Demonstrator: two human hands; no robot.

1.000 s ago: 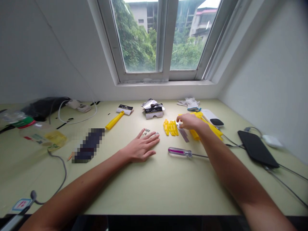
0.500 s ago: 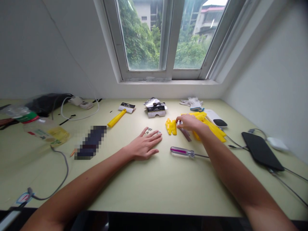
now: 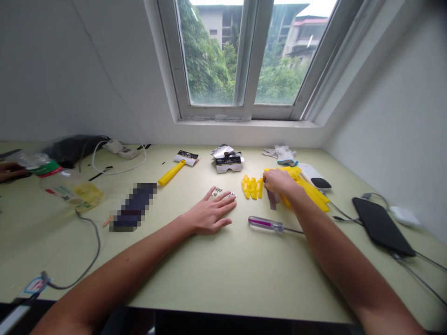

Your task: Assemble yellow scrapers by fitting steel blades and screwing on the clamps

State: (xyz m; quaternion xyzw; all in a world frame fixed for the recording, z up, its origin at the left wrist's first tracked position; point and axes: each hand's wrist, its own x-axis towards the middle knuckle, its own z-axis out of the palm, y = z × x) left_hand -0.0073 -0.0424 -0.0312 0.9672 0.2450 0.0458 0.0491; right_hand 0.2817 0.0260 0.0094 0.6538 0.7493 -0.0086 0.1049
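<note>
My left hand (image 3: 213,214) lies flat on the table with its fingers spread. Small silvery screws (image 3: 217,190) sit by its index finger, and a few more show at its middle fingertips. On the right, my right hand (image 3: 278,181) is bent palm down, its fingers drawn together at the edge of a heap of yellow parts (image 3: 309,188). What is between those fingers is hidden. Just left of them, small yellow plastic pieces (image 3: 252,188) stand in a row. A greyish-brown strip (image 3: 272,201) shows below the fingers. Nearer me lies a screwdriver (image 3: 265,224) with a clear and purple handle.
A yellow handle (image 3: 171,173) with a black card, opened packaging (image 3: 227,160) and gloves (image 3: 281,152) lie at the back. At right are a black phone (image 3: 383,225) and cables. A bottle (image 3: 66,186) stands left, beside another person's hand (image 3: 13,171).
My right hand has shifted slightly right, away from the row of yellow pieces, where another piece now shows at the right end. My left hand stays flat. The view has tilted a little.
</note>
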